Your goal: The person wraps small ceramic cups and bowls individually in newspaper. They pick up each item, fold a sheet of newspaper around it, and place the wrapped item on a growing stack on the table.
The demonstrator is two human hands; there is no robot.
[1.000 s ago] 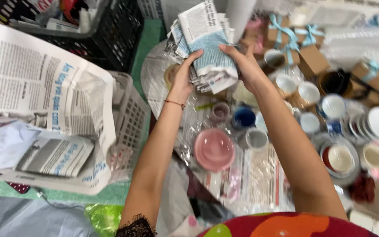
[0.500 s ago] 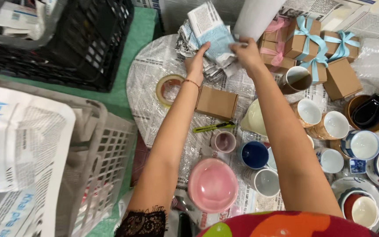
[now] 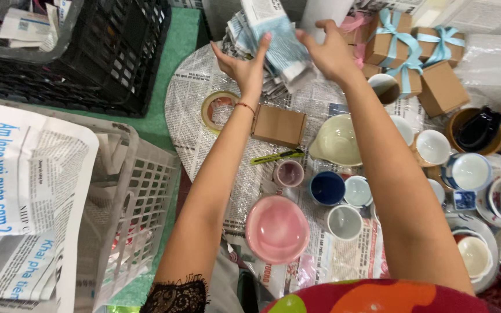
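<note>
Between both hands (image 3: 285, 58), folded blue-white newspaper (image 3: 276, 35)

A pink bowl (image 3: 277, 229) is sitting by a navy cup (image 3: 327, 188), brown boxes (image 3: 387, 39) wearing pale blue ribbons.

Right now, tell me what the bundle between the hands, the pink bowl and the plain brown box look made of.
Folded bundle between the hands: newsprint, matte, printed columns, soft creases.
Round pink bowl: likely glazed ceramic; glossy sheen, though plastic can't be excluded.
Plain brown box: matte kraft cardboard, with crisp folded edges.
</note>
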